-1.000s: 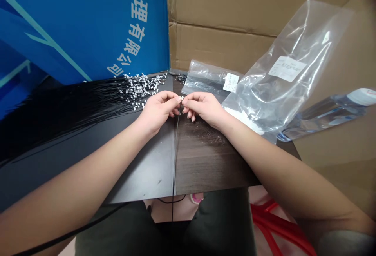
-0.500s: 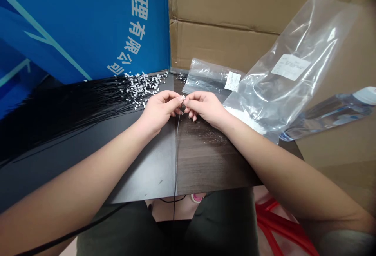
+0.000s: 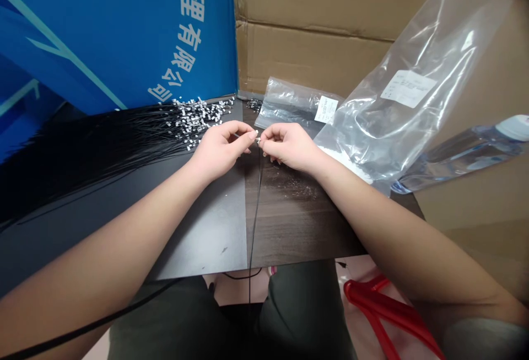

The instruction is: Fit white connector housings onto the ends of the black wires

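Matt blk plastic cable [image 3: 255, 222]; glossy plastic bag [image 3: 397, 128]; woodgrain tabletop [image 3: 289, 227]

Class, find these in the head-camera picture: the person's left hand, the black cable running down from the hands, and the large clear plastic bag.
Left hand [image 3: 219, 150]: head view, on the back of the hand.
Black cable [image 3: 256, 211]: head view, on the stretch below the hands.
Large clear plastic bag [image 3: 397, 128]: head view, on the bag's middle.

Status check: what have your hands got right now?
Left hand and right hand pinching small white connector on thin black cable. Clear plastic bag beside right hand.
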`<state>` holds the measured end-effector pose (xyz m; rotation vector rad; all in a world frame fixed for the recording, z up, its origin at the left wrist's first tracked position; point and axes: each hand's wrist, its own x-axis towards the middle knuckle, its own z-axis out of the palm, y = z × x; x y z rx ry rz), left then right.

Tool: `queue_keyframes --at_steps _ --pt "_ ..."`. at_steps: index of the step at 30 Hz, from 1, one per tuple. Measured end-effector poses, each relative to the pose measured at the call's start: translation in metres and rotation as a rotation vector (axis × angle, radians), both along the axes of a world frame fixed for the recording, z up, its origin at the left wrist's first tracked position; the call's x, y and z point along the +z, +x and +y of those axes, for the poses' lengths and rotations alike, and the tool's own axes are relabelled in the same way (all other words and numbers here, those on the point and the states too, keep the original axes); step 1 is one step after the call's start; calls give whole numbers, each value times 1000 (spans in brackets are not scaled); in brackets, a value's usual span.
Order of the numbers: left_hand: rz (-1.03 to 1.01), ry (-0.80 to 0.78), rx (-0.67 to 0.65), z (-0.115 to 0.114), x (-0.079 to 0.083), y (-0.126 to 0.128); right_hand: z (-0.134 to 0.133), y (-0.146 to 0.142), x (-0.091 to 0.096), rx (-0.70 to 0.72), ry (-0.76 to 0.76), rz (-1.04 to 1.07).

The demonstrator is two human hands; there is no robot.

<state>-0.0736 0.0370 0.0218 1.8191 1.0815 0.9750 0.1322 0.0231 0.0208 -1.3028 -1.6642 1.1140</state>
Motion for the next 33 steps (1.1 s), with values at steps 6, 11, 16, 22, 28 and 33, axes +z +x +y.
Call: queue_keyframes --at_steps 6,11,16,22,28,33 --pt "196 77 -51 3 -2 -5 -1 2 1 38 24 -82" --pt "93 -52 -59 2 -1 -2 -1 3 1 20 46 -95" --pt "6 -112 -9 3 -1 0 1 4 -3 32 50 -83" --pt "-6 -112 15 1 -4 2 2 5 -4 46 93 -121" --pt "15 -118 3 3 -4 1 2 6 -2 39 131 -176" --pt "43 -76 -8 6 -3 -2 -1 6 1 47 163 -234"
